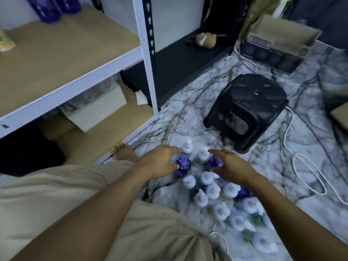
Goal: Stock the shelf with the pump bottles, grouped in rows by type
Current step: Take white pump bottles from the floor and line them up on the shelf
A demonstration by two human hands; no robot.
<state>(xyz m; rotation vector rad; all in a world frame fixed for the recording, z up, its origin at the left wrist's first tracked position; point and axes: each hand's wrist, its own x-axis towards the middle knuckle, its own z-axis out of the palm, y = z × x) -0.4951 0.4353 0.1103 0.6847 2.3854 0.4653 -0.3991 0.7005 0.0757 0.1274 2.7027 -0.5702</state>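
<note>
Several pump bottles stand in a cluster on the marble-patterned floor in front of me, most with white pumps (212, 191). My left hand (160, 161) curls around a purple pump bottle (182, 165), thumb and fingers on either side of it. My right hand (228, 166) curls around a second purple bottle (212, 162). Both bottles seem to stand on the floor. Two purple bottles (50, 8) stand at the back of the wooden shelf board (62, 53) at upper left.
The white metal shelf post (146, 59) rises to the left of the bottles. A black plastic stool (246, 110) sits just behind the cluster. White cables (305, 170) loop on the floor at right. A white box (98, 108) sits on the lower shelf; my bare foot (124, 152) is near its corner.
</note>
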